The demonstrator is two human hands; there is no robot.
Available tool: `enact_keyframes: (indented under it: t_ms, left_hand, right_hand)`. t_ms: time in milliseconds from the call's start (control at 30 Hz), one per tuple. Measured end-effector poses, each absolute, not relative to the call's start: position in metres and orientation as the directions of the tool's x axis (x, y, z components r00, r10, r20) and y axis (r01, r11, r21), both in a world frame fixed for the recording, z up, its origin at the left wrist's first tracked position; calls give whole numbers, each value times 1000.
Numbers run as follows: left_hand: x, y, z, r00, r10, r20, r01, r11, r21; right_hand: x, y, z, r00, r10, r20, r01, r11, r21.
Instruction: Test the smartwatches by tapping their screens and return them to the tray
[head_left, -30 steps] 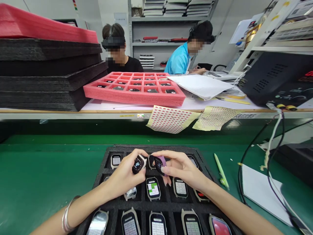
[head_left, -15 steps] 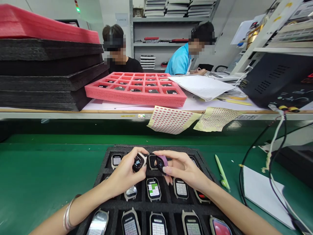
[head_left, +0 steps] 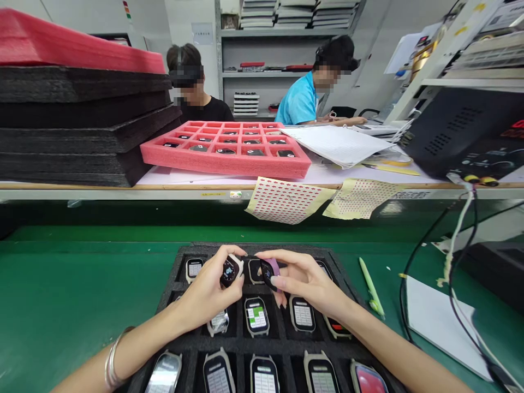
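My left hand (head_left: 207, 295) is closed round a beige watch body (head_left: 230, 269) with a dark lit screen, held above the black foam tray (head_left: 180, 343). My right hand (head_left: 305, 281) pinches a purple watch body (head_left: 268, 272) right beside it, the two nearly touching. The tray lies on the green mat (head_left: 73, 295) and holds several watch bodies with lit screens in its pockets, one showing green (head_left: 256, 315). A silver bangle (head_left: 110, 364) sits on my left wrist.
A green pen (head_left: 370, 286) lies right of the tray, with white paper (head_left: 438, 325) and cables (head_left: 454, 245) further right. On the shelf behind stand a pink foam tray (head_left: 225, 158), stacked black foam (head_left: 82, 125), sticker sheets (head_left: 286, 199). Two people sit beyond.
Both hands stay above the tray with their watch bodies, shifting only slightly. The person in blue has stretched an arm out on the far table.
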State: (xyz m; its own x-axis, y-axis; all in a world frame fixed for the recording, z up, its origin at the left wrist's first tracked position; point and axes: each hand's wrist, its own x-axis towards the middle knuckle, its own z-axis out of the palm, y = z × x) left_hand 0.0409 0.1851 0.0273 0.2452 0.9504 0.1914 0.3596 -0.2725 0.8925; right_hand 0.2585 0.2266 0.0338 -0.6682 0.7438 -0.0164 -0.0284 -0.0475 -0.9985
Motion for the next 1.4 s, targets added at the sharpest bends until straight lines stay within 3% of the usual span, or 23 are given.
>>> enact_keyframes:
  t_ms: [167, 367, 533, 733, 967, 1400]
  left_hand:
    - [41, 184, 26, 246, 947, 209, 344, -287, 894]
    - [39, 184, 24, 213, 953, 217, 337, -280, 899]
    - [39, 187, 21, 200, 959, 199, 314, -255, 915]
    - [41, 192, 17, 285, 958, 23, 24, -31, 999]
    - [43, 195, 15, 285, 957, -60, -319, 154, 935]
    - [42, 193, 18, 308, 951, 2, -210, 66, 976]
  right_hand:
    - [258, 228, 34, -668, 743, -30, 15, -27, -1000]
    - [257, 226, 38, -662, 749, 29, -89, -40, -995]
    - [258, 227, 35, -676, 737, -8, -70, -75, -995]
    - [253, 227, 33, -642, 765, -51, -114, -160, -981]
    - [253, 229, 32, -611, 790, -56, -121, -163, -979]
    - [254, 226, 30, -581, 814, -8, -110, -88, -990]
